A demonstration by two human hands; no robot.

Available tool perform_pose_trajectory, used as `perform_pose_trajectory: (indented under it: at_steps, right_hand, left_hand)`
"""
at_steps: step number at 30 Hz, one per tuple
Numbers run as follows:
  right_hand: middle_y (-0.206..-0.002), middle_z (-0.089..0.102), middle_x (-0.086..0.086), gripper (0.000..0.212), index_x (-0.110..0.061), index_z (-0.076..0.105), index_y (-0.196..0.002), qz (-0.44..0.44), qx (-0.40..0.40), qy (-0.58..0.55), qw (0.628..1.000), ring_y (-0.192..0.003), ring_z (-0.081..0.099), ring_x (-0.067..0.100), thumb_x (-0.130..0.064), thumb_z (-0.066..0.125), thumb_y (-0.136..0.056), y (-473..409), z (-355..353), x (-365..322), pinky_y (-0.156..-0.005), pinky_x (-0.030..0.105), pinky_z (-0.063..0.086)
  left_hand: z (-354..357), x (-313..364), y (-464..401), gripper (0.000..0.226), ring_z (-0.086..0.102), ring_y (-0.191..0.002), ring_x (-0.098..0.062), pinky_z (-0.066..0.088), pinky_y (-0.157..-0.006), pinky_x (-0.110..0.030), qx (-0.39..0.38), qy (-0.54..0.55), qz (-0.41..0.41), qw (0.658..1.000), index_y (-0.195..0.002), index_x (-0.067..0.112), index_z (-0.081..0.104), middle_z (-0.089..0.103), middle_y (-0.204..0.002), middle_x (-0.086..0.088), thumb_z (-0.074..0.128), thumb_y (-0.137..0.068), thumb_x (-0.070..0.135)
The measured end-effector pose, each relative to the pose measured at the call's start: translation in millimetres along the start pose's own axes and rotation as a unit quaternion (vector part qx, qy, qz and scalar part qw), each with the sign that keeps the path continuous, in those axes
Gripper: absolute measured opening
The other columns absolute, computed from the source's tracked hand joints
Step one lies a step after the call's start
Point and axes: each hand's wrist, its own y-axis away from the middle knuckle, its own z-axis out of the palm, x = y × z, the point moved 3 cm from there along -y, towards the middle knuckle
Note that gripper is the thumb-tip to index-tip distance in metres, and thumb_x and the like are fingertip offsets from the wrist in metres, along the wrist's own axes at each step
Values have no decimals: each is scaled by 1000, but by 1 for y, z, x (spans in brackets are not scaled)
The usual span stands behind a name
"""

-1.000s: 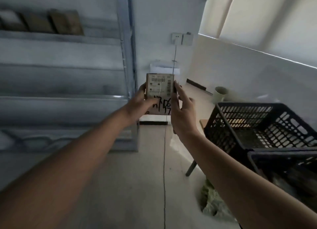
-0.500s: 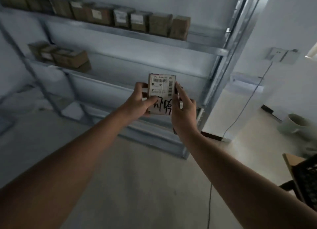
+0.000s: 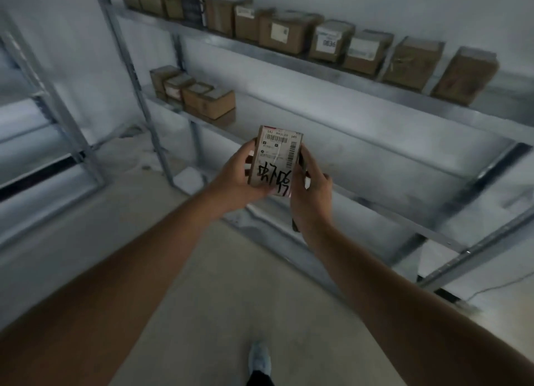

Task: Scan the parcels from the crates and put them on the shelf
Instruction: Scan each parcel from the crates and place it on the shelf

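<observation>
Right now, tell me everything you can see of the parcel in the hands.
The parcel is a small brown cardboard box, held upright and slightly tilted in front of the shelf, not touching it. Its facing side carries a white label with barcodes and small print, and large black handwriting below. A red strip shows at its top edge. The left hand grips its left side and lower corner; the right hand clasps its right side.

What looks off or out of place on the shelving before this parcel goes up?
Nothing is spilled or visibly damaged. The end parcels on the top shelf lean rather than stand square. The held parcel looks intact between both hands.
</observation>
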Motion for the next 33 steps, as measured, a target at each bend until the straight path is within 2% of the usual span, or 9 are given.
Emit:
perform_pose_trajectory:
  at_steps: [3,6,10,14,19,22,27,30,33]
  right_hand:
    - [-138,54,8,48,-43,44,-161,12,-26,-1,1000,-95,42,-16,-35,48,-114,-52,46,3,-72,-1,34]
    - [-135,52,10,48,-42,45,-161,25,-38,-5,999,-93,39,-18,-34,49,-114,-98,86,1,-66,-12,29]
    - [-129,48,7,49,-44,42,-161,30,-59,-4,998,-93,42,-10,-35,47,-114,-150,134,0,-64,-4,36]
    - [-127,46,5,49,-45,42,-161,42,-61,-2,997,-92,43,-7,-34,48,-113,-195,184,5,-59,-6,36]
    - [-125,46,5,49,-48,42,-160,82,-39,5,996,-93,45,-4,-37,48,-113,-244,255,18,-60,4,39]
    - [-125,45,3,49,-49,42,-160,105,-13,3,994,-95,45,-4,-39,49,-113,-271,298,24,-70,10,37]
    - [-123,43,2,49,-46,40,-161,127,29,40,991,-95,42,-6,-39,47,-113,-308,358,28,-70,7,34]
    - [-124,45,2,49,-47,41,-161,140,47,51,988,-93,41,-9,-40,46,-113,-328,385,31,-59,1,41]
    - [-124,47,3,48,-50,39,-160,163,67,69,982,-91,40,-10,-43,45,-113,-349,403,39,-61,3,35]
  left_hand:
    - [-30,-19,-44,115,56,-110,23,54,-78,-8,4,-30,13,999,-161,34,30,56,-130,23,96,-72,3]
    - [-59,-35,-86,126,51,-118,21,55,-84,-11,6,-54,-1,999,-165,33,24,49,-135,30,98,-69,3]
    - [-97,-62,-139,124,56,-129,-8,60,-95,-29,27,-89,-11,996,-166,32,23,54,-140,17,98,-70,7]
    - [-134,-93,-189,122,59,-128,-15,60,-99,-40,34,-127,-12,991,-164,32,28,58,-136,12,100,-66,15]
    - [-183,-142,-257,117,61,-124,-18,63,-93,-34,16,-172,0,985,-159,28,36,55,-140,0,102,-63,19]
    - [-212,-173,-300,114,61,-123,-14,60,-83,-18,-8,-184,19,983,-158,29,36,55,-142,5,101,-64,22]
    - [-255,-218,-359,134,54,-118,-3,42,-70,7,-59,-173,22,983,-168,37,15,52,-149,10,100,-66,23]
    - [-272,-239,-390,137,52,-121,-2,44,-72,5,-90,-184,31,978,-170,36,10,53,-153,3,99,-67,23]
    - [-278,-255,-418,136,51,-124,-2,44,-76,3,-121,-179,36,976,-170,33,10,54,-153,-1,99,-68,21]
